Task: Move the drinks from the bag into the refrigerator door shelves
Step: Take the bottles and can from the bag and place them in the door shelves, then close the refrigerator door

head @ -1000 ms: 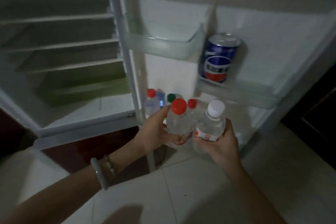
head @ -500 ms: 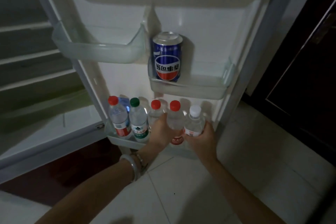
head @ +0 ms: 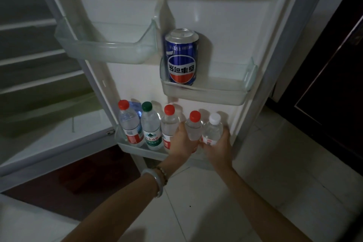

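Note:
My left hand (head: 181,142) grips a small red-capped water bottle (head: 194,126) and my right hand (head: 217,146) grips a white-capped water bottle (head: 213,129). Both bottles stand upright, side by side, in the bottom door shelf (head: 135,148). To their left in that shelf stand a red-capped bottle (head: 131,124), a green-capped bottle (head: 150,126) and another red-capped bottle (head: 169,124). A blue cola can (head: 181,57) sits upside down in the middle right door shelf (head: 216,92). The bag is out of view.
The upper left door shelf (head: 106,53) holds nothing. The open fridge interior (head: 39,76) with wire shelves lies to the left. A dark cabinet (head: 334,76) stands at the right. Pale tiled floor (head: 196,202) lies below.
Both hands carried their bottles from in front of the door down into the bottom shelf, right of the three bottles there. My view has shifted toward the door.

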Demonstrator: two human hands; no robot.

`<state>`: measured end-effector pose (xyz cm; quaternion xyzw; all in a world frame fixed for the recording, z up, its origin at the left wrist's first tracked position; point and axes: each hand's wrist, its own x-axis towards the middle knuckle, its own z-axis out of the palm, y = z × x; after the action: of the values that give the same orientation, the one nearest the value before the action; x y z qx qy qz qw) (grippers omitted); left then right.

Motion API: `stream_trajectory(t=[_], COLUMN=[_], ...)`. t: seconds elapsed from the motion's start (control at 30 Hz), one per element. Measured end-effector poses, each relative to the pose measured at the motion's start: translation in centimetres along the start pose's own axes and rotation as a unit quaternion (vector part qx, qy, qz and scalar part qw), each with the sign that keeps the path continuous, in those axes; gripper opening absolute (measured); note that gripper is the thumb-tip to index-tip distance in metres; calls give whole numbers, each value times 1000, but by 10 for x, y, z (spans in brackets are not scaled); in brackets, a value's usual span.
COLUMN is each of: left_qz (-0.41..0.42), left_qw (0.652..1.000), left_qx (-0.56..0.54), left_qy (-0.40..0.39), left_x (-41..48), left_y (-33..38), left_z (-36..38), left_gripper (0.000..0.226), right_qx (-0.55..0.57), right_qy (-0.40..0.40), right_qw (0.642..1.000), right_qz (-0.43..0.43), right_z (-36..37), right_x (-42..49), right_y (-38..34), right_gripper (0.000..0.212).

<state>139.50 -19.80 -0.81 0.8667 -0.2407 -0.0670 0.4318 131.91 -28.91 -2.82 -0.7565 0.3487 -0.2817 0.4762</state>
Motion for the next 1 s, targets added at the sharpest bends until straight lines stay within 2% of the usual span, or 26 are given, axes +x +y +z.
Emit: stream_trajectory(t=[0.2, 0.37, 0.47, 0.5, 0.57, 0.63, 0.7, 0.77, 0.9, 1.0], left_qz=[9, 62, 102, 98, 106, 187, 269, 307, 282, 269], left_qw=[983, 956, 902, 896, 909, 911, 897, 874, 853, 855], left_qx=[154, 273, 406, 420, 393, 348, 306, 311, 360, 366], left_qy=[-102, -81, -103, -103, -94, -116, -168, -213, -251, -252], left_x=[1, -5, -20, -25, -34, -40, -48, -57, -64, -64], left_y=[4, 13, 12, 10, 10, 6, 2, -1, -5, -6], left_z=[-19, -42, -51, -52, -51, -39, -21, -2, 25, 31], left_gripper=[66, 50, 34, 31, 26, 24, 34, 45, 62, 62], right_qx=[-39, -71, -96, -104, -122, -139, -161, -196, -238, -253], right_qy=[-46, -70, -81, -82, -77, -63, -60, -77, -104, -113], right_qw=[998, 989, 982, 979, 972, 966, 963, 958, 949, 946], right_qz=[-17, -113, -140, -155, -184, -207, -209, -194, -181, -169], right_z=[-11, -34, -58, -66, -80, -90, -98, -106, -121, -131], right_x=[-1, -14, -26, -29, -34, -37, -39, -41, -46, -51], right_y=[-5, -19, -27, -28, -29, -26, -22, -17, -12, -9], right_gripper=[93, 84, 78, 76, 70, 65, 61, 61, 61, 63])
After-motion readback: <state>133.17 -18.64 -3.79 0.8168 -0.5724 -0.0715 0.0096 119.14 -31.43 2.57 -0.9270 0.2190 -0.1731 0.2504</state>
